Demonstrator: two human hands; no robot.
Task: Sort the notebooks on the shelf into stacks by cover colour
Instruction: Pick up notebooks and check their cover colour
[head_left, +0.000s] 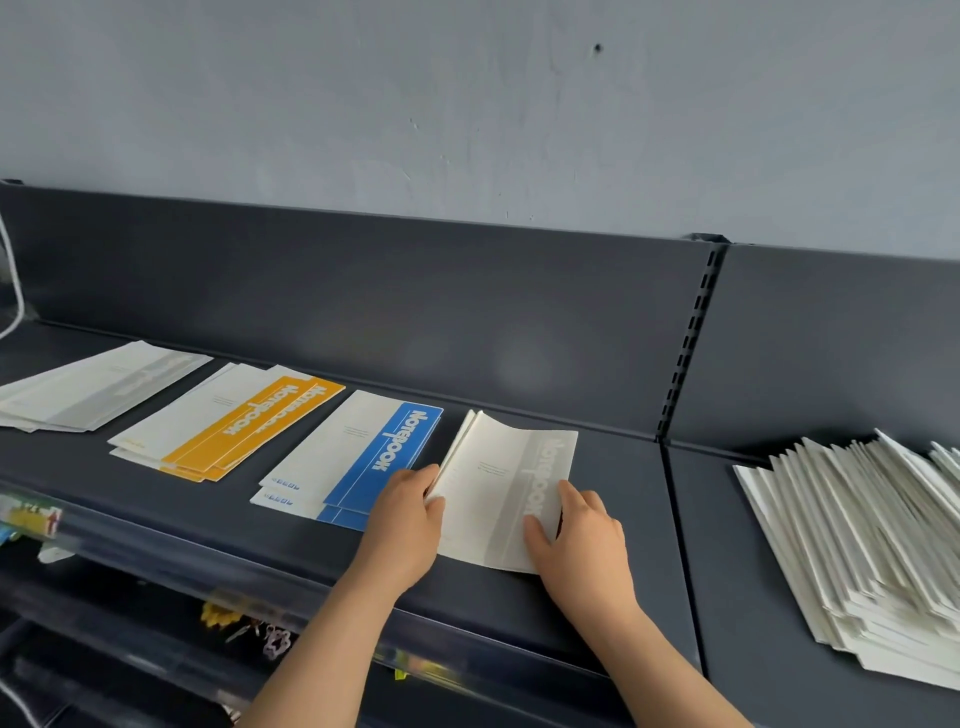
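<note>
From the bottom centre both forearms reach up to the shelf (519, 603). The left hand (408, 519) pinches the left edge of a grey notebook (493, 488), whose top cover bows upward. The right hand (576, 535) grips its right edge, thumb on the cover. Just left lies the blue stack (358, 457), then the yellow stack (234, 421), then the grey stack (98, 384). At the right edge lies a fanned white pile (857, 545).

On the shelf (623, 493) I see, left to right, a far-left stack (98, 387), a second stack (218, 423), a third stack (343, 457), a single notebook (498, 493) just beside it, and a fanned pile (872, 545) well apart.
</note>
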